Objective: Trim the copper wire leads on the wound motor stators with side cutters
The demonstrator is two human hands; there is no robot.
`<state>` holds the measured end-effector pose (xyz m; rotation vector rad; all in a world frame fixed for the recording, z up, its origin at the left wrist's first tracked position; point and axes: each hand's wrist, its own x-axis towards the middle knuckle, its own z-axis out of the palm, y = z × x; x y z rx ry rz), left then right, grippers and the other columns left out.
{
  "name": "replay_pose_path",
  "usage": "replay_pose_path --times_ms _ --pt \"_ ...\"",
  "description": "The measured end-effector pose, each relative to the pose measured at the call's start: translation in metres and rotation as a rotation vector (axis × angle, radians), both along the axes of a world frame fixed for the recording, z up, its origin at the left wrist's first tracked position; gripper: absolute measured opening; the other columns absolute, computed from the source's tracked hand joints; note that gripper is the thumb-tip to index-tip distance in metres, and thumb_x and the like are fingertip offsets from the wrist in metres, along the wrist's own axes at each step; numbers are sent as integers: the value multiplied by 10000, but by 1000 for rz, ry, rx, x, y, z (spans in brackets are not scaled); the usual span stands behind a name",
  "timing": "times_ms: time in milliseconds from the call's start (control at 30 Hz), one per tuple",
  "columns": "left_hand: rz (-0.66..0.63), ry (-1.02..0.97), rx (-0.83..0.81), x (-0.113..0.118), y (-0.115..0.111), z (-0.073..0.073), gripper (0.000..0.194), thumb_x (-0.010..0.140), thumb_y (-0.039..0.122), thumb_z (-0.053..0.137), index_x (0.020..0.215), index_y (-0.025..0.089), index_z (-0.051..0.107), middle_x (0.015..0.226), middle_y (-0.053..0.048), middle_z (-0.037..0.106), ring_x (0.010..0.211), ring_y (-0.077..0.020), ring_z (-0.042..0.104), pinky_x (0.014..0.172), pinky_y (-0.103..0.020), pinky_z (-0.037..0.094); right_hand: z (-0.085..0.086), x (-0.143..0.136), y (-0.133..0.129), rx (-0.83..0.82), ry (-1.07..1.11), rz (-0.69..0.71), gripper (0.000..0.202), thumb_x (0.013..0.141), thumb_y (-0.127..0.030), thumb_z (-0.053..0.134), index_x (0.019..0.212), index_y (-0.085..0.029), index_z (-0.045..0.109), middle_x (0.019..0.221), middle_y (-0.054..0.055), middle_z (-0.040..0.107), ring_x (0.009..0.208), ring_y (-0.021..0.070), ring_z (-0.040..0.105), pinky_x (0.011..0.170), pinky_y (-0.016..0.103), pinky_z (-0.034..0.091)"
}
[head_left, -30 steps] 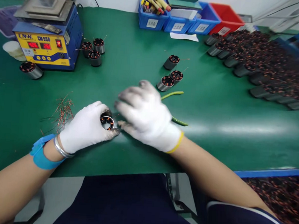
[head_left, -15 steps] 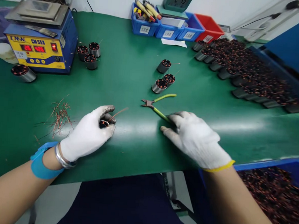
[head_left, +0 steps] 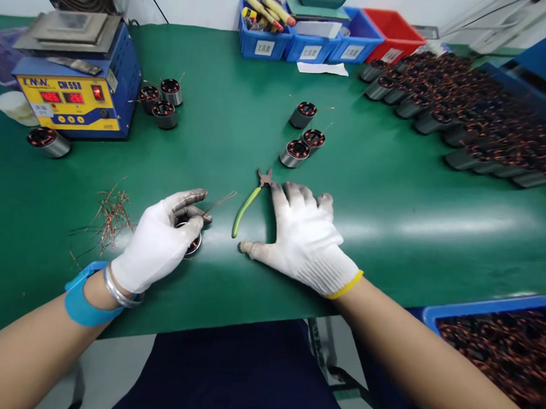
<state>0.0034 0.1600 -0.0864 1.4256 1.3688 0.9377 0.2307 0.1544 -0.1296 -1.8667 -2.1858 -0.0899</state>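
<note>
My left hand (head_left: 160, 238), in a white glove, has its thumb and fingers round a small metal stator (head_left: 195, 245); a thin copper wire (head_left: 222, 202) sticks out past the fingertips. The green-handled cutters (head_left: 247, 210) lie on the table with jaws pointing away, one handle showing and the other hidden under my right hand (head_left: 299, 237). That gloved hand is spread over them, thumb apart from the fingers. Left of my left hand is a pile of wire scraps (head_left: 112, 219).
Three stators (head_left: 294, 153) stand beyond the cutters, three more (head_left: 164, 114) by the blue-yellow soldering unit (head_left: 75, 103). Many stators (head_left: 463, 111) fill the right. Bins (head_left: 264, 43) line the back; a blue crate (head_left: 493, 307) of stators is at lower right.
My right hand has moved left and spread, and the cutters have turned and shifted left. My left thumb has moved over the stator. The view has shifted slightly.
</note>
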Motion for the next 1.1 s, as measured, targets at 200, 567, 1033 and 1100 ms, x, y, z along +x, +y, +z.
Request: replay_pose_path --times_ms 200,567,1033,1100 --pt "57 1 5 3 0 0 589 725 346 698 1242 92 577 908 -115 727 771 -217 689 563 -278 524 19 -18 7 -37 -3 134 944 743 -619 594 1461 -59 346 1396 272 458 1277 431 408 1071 625 220" --pt "58 26 77 -1 1 -3 562 750 321 674 1249 85 571 965 -117 717 886 -226 689 784 -361 575 19 -57 40 22 123 275 1058 692 -750 580 1494 -110 323 1437 220 441 1309 416 358 1103 635 150" --pt "79 48 30 -7 2 2 652 691 269 652 1304 85 524 962 -116 698 834 -215 658 654 -312 538 44 -25 27 -202 -74 144 864 723 -231 593 1522 -286 267 1297 144 547 1031 349 569 713 447 510" --pt "73 26 23 -8 3 2 654 691 272 655 1304 89 522 962 -115 699 848 -218 660 658 -314 538 38 -24 30 -163 -100 83 690 789 -225 530 1465 -230 390 1200 161 589 985 348 577 685 442 511"
